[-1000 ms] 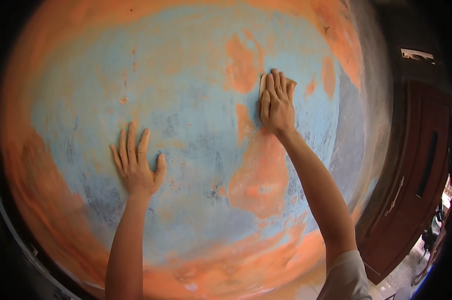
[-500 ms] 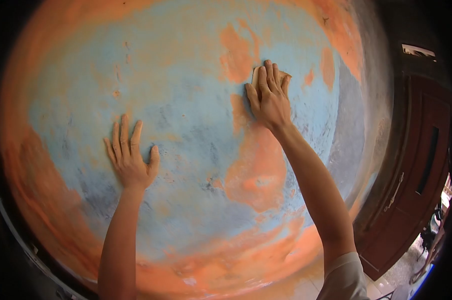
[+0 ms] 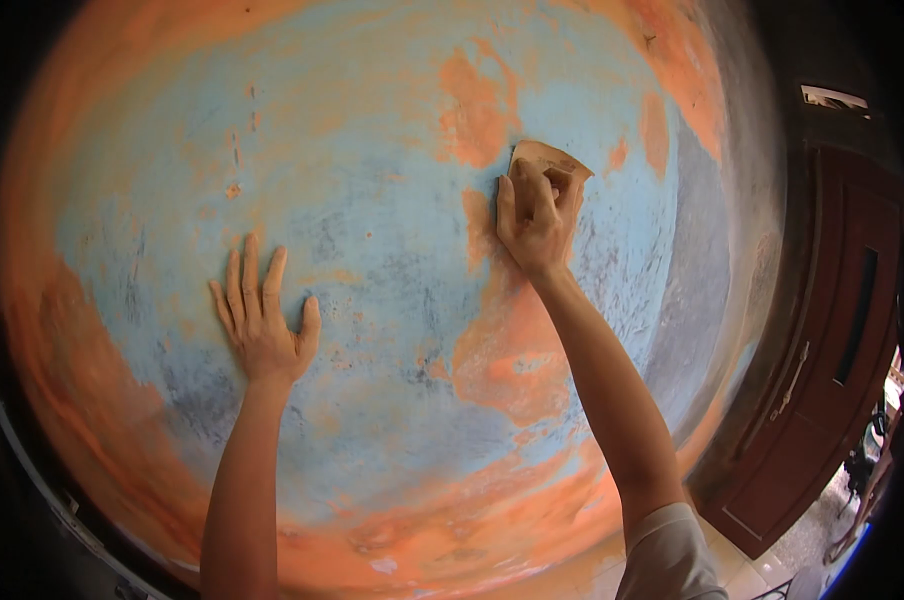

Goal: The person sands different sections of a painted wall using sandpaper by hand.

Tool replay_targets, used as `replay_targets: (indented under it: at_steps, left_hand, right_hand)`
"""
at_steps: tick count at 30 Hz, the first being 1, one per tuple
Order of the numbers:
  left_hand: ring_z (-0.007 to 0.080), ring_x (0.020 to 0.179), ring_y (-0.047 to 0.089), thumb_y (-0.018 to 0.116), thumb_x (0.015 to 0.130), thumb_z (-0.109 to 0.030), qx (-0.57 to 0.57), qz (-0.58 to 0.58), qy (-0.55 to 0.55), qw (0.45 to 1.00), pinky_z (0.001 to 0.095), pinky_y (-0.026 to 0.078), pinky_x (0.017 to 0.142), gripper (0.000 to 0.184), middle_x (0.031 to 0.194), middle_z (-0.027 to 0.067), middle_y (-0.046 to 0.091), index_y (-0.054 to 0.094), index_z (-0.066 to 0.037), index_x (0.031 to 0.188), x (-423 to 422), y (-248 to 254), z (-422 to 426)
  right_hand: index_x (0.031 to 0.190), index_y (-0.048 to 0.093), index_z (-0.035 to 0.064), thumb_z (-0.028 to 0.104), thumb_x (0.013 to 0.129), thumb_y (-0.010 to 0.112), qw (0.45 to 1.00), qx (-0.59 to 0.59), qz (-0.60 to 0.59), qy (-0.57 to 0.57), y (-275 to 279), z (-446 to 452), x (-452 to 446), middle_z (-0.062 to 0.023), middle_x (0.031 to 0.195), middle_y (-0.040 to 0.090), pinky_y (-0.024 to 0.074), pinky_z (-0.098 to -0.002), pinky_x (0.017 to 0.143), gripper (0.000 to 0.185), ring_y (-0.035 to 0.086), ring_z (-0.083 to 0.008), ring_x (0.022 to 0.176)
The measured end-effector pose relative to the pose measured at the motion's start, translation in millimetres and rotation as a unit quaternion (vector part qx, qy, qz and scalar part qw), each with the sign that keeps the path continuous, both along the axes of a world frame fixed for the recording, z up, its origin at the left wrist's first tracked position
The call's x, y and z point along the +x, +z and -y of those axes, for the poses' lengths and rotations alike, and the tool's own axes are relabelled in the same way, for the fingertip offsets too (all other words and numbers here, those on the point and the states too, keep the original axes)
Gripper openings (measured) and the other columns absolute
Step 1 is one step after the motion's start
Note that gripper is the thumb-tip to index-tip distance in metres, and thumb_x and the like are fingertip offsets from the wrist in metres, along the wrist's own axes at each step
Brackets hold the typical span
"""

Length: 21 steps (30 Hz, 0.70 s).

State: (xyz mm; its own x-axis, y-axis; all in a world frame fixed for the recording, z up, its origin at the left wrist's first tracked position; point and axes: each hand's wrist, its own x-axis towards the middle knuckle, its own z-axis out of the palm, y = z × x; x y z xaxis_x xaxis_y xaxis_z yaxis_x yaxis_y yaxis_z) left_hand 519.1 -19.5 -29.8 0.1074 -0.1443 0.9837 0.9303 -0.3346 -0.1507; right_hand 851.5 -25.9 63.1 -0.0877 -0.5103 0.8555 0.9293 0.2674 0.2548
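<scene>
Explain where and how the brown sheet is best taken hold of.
The brown sheet is probably best pinched at its upper-right corner, coming from the right: that corner juts out beyond the right hand, which covers the lower part.

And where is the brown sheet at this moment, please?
In the head view, the brown sheet is above and right of centre, under the right hand, just below and right of an orange patch on the wall.

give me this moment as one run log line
left hand: open, spread on patchy blue-orange wall | right hand: bent, holding brown sheet at wall | door: right of view
</scene>
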Motion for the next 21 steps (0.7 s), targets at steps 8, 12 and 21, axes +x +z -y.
replay_targets:
  at_steps: [8,12,21]
  left_hand:
    - [0.0356,0.144,0.027,0.047,0.096,-0.044,-0.005,-0.010,0.008,1.000,0.0603,0.014,0.116,0.058,0.156,0.0131,0.031,0.037,-0.019,0.147,-1,0,0]
    - [0.0358,0.143,0.027,0.046,0.096,-0.046,-0.007,-0.011,0.015,1.000,0.0605,0.014,0.116,0.058,0.156,0.0132,0.031,0.037,-0.020,0.147,-1,1,1]
    - [0.0332,0.143,0.030,0.046,0.095,-0.047,-0.003,0.006,0.005,1.000,0.0596,0.015,0.117,0.054,0.154,0.0116,0.036,0.047,-0.020,0.142,-1,-1,-1]
  right_hand:
    - [0.120,0.058,0.0027,0.021,0.082,0.073,0.994,-0.090,-0.050,-0.024,7,13,-1,-0.0134,0.095,0.057,0.0407,-0.0424,0.083,0.044,0.054,-0.0283,0.089]
    - [0.119,0.060,0.0025,0.019,0.082,0.072,0.998,-0.050,-0.038,-0.022,13,8,0,-0.0138,0.092,0.057,0.0443,-0.0409,0.077,0.042,0.054,-0.0287,0.085]
    - [0.116,0.064,0.0016,0.010,0.079,0.066,0.997,-0.042,-0.007,-0.070,17,7,0,-0.0074,0.079,0.057,0.0478,-0.0356,0.061,0.039,0.057,-0.0234,0.073]
